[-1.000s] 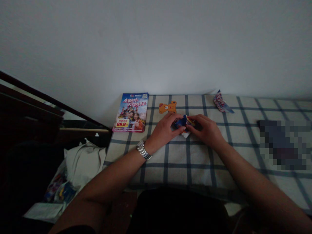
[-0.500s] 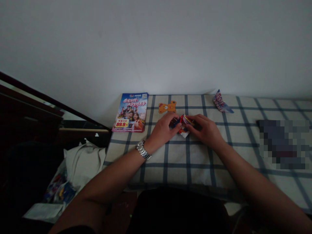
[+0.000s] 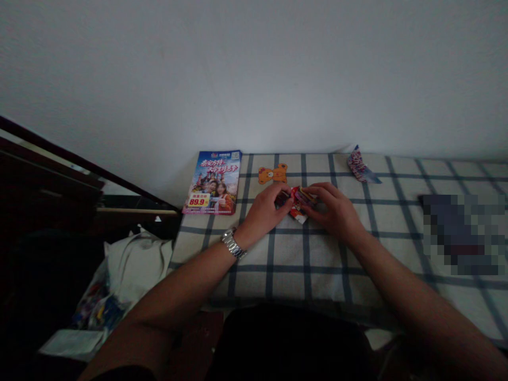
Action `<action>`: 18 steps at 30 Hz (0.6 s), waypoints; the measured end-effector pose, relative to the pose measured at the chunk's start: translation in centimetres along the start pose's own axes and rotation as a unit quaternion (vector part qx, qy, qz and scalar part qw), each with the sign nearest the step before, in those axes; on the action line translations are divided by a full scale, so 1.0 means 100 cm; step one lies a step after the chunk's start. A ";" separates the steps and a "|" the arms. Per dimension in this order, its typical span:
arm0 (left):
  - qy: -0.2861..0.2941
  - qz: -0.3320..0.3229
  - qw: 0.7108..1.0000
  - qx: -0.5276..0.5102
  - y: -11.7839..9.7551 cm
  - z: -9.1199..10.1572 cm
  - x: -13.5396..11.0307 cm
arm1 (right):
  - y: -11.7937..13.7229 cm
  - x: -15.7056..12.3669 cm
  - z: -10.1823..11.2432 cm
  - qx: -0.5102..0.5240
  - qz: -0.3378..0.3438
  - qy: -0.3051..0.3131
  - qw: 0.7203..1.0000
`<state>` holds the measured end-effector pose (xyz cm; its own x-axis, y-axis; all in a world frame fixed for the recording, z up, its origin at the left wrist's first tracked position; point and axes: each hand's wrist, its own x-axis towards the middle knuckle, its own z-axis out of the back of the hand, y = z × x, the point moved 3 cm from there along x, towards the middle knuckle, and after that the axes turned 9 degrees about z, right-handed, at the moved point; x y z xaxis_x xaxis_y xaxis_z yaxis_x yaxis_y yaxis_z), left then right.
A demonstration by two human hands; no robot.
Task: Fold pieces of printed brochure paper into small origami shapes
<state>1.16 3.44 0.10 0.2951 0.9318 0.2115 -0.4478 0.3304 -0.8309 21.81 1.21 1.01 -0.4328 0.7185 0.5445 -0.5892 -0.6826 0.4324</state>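
Observation:
Between my two hands is a small folded piece of colourful printed paper, red, white and purple, held just over the checked cloth. My left hand, with a silver watch at the wrist, pinches its left side between thumb and fingers. From the right, my right hand grips the other side with thumb and fingertips. Part of the paper is hidden behind the fingers. A stack of printed flyers lies left of my left hand, and a bear picture shows on the cloth just beyond it.
A folded flyer piece stands near the wall at the back right. A blurred dark object lies on the cloth at far right. On the left, below the surface, are a pale bag and a dark wooden rail.
The folded paper has shifted and turned slightly in my fingers, showing more red on its left side. Both hands stay in nearly the same place.

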 end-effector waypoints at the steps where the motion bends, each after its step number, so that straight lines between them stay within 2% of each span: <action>1: 0.000 0.003 1.000 0.001 0.000 0.000 0.000 | 0.000 0.000 0.000 -0.003 0.008 0.001 1.000; 18: -0.013 -0.008 1.000 0.008 0.001 -0.001 0.000 | -0.001 -0.004 -0.003 -0.052 0.059 0.033 0.996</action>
<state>1.19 3.50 -0.02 0.2808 0.9300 0.2370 -0.4577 0.3468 -0.8187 21.82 1.00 0.52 -0.5444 0.6438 0.5377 -0.5976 -0.7475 0.2899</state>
